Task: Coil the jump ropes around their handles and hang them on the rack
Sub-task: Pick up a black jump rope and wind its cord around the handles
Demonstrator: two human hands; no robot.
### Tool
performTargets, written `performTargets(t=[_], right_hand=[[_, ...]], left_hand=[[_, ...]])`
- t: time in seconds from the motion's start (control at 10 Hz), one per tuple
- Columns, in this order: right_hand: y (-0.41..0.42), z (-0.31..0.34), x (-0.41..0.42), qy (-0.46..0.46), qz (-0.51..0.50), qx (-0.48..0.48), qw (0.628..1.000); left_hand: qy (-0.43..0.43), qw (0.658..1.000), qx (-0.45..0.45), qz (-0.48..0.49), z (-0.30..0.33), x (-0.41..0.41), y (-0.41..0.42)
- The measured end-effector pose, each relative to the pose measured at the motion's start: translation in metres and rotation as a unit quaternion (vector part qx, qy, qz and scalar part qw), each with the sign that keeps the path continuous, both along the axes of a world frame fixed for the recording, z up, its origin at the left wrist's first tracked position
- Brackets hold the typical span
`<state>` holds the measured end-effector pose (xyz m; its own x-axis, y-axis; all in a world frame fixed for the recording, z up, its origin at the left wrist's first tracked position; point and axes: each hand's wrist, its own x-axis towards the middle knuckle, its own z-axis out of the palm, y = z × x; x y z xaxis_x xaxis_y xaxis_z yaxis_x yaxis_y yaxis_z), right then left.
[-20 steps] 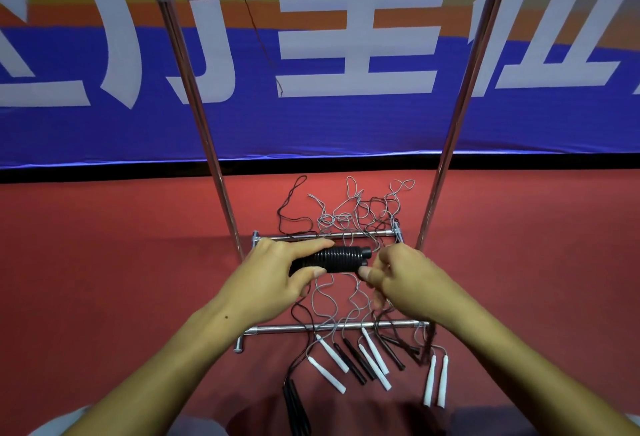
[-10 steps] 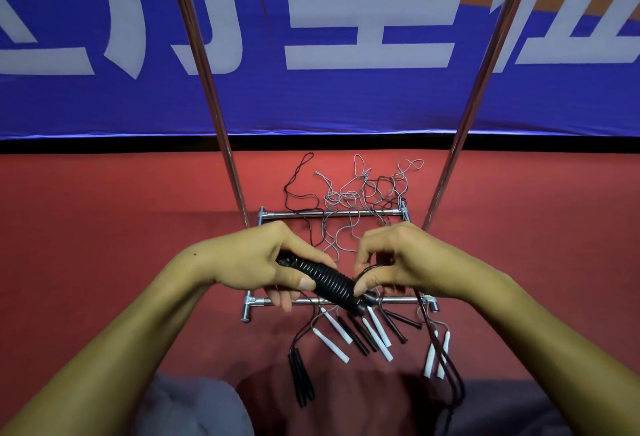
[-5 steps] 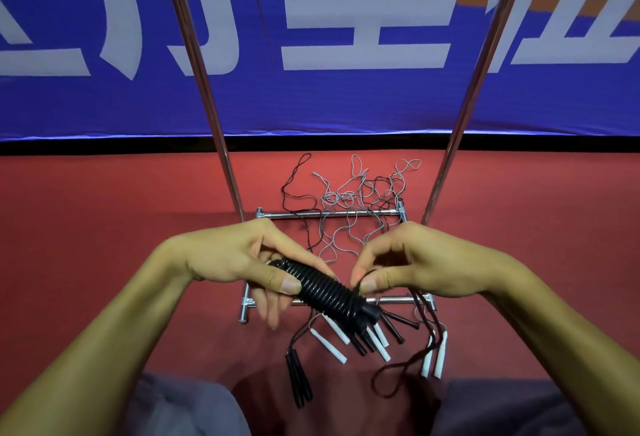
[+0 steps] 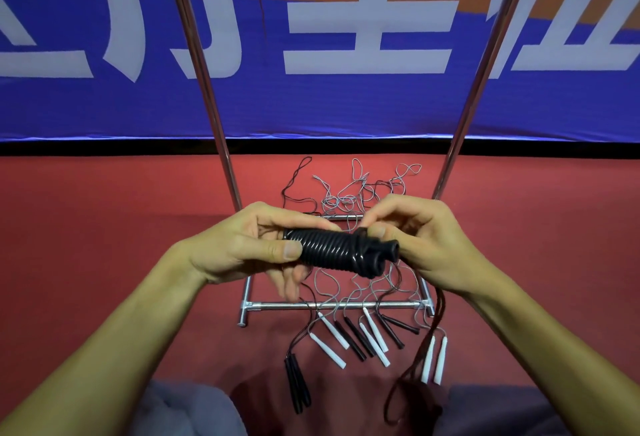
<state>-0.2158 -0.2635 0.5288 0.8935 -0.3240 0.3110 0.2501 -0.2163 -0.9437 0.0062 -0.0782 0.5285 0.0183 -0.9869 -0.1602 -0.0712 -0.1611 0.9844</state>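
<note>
A black jump rope is coiled tightly round its paired handles into a bundle (image 4: 337, 251), held level in front of me. My left hand (image 4: 249, 248) grips the bundle's left end, thumb across the coils. My right hand (image 4: 419, 238) pinches the rope at the right end, near the handle tips. A loose black tail (image 4: 414, 366) hangs from under my right hand down past my knee. Below stands the metal rack, with its base bar (image 4: 332, 305) and two uprights (image 4: 204, 82); its hooks are almost out of view at the top.
Several white handles (image 4: 334, 331) and black handles (image 4: 298, 387) lie on the red floor by the rack base, their thin grey and black ropes tangled (image 4: 356, 190) behind. A blue banner (image 4: 346, 106) hangs at the back. My knees (image 4: 187, 411) are at the bottom edge.
The bundle has swung from tilted down-right back to level and risen. My right hand has come back onto its right end with the rope, and the hanging loop has shortened into a tail.
</note>
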Motion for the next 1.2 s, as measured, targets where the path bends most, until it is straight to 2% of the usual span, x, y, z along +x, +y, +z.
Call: performTargets(t=[0.1, 0.2, 0.4, 0.5, 0.7, 0.8, 0.9, 1.1, 1.2], right_hand=[[-0.003, 0.001, 0.000, -0.024, -0.028, -0.041, 0.998], [-0.002, -0.007, 0.001, -0.002, -0.065, -0.084, 0.994], [0.005, -0.016, 0.010, 0.007, -0.109, 0.069, 0.992], [0.008, -0.018, 0.015, 0.009, -0.120, 0.120, 0.986], [0.020, -0.034, 0.023, 0.067, -0.169, 0.248, 0.952], [0.021, -0.038, 0.021, 0.130, -0.184, 0.190, 0.956], [0.016, -0.034, 0.019, 0.159, -0.171, 0.164, 0.958], [0.003, -0.041, 0.019, 0.224, -0.236, 0.045, 0.944], [-0.001, -0.044, 0.017, 0.243, -0.193, 0.204, 0.929]], left_hand=[[0.115, 0.993, -0.034, -0.010, -0.002, -0.009, -0.008], [0.148, 0.985, -0.065, 0.056, -0.001, -0.021, -0.015], [0.121, 0.974, -0.088, 0.170, -0.007, -0.040, -0.031], [0.082, 0.973, -0.101, 0.189, -0.008, -0.044, -0.034], [-0.061, 0.956, -0.151, 0.245, -0.020, -0.050, -0.042], [-0.132, 0.942, -0.149, 0.271, -0.025, -0.049, -0.043], [-0.157, 0.936, -0.144, 0.279, -0.025, -0.047, -0.041], [-0.273, 0.909, -0.164, 0.268, -0.032, -0.049, -0.039], [-0.333, 0.889, -0.179, 0.260, -0.034, -0.051, -0.040]])
